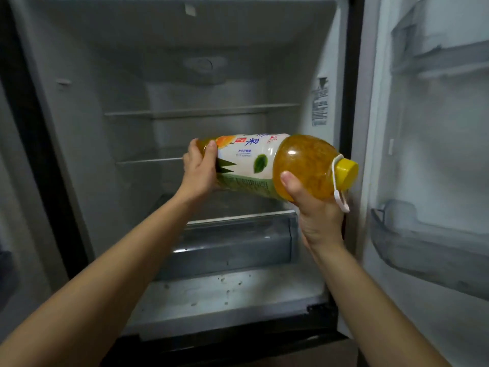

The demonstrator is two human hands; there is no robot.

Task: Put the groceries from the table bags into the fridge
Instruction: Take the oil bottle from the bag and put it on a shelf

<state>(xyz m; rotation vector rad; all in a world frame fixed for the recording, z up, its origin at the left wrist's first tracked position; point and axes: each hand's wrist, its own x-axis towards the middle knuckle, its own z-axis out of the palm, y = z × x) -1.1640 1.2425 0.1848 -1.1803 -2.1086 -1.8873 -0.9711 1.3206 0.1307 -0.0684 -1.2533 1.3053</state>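
A large bottle of orange juice (264, 162) with a white and green label and a yellow cap lies on its side in the air, in front of the open fridge (111, 83). Its cap points right, its base left. My left hand (197, 170) grips the base end. My right hand (315, 210) holds the shoulder of the bottle from below, thumb on the front. The bottle hangs level with the lower glass shelf (148, 162), just above the crisper drawer.
The fridge holds an upper glass shelf (201, 112) and a clear crisper drawer (232, 239) at the bottom. The fridge door (423, 181) stands open on the right with bins (434, 250) in it. Crumbs lie on the fridge floor (227, 290).
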